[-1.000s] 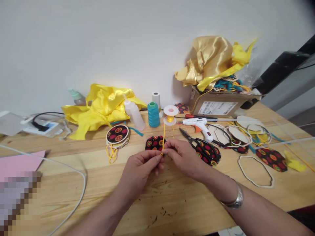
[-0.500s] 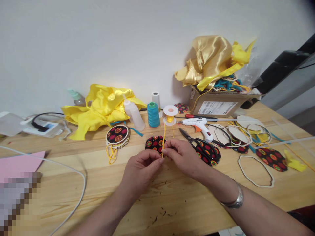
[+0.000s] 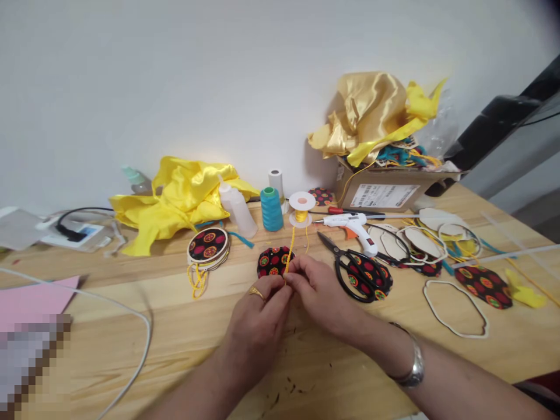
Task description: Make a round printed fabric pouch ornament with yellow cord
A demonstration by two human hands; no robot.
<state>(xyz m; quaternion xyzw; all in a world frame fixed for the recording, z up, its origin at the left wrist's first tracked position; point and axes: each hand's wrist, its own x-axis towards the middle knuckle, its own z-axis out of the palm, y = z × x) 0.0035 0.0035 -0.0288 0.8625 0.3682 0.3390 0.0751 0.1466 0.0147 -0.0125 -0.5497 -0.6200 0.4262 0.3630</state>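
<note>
A yellow cord (image 3: 291,248) runs down from a white spool (image 3: 302,202) to my fingertips. My left hand (image 3: 263,309) pinches the cord's lower end, its fingers curled together. Close against it, my right hand (image 3: 312,286) pinches the same cord slightly higher. Behind the hands lies a dark patterned fabric piece (image 3: 270,261), partly covered by the cord and fingers. Black-handled scissors (image 3: 350,265) rest to the right of my right hand, on another patterned piece. The cord's very end is hidden between my fingers.
A white glue gun (image 3: 350,224), a teal thread cone (image 3: 272,210) and a squeeze bottle (image 3: 238,210) stand or lie behind. Wooden frames (image 3: 455,309) are at right, near a cardboard box (image 3: 385,189) of fabric. Yellow satin (image 3: 175,195) lies left, beyond a white cable (image 3: 146,332).
My left hand has turned over so its back and ring show, and its fingers have moved closer to my right hand. Both hands still pinch the cord. The view has shifted slightly.
</note>
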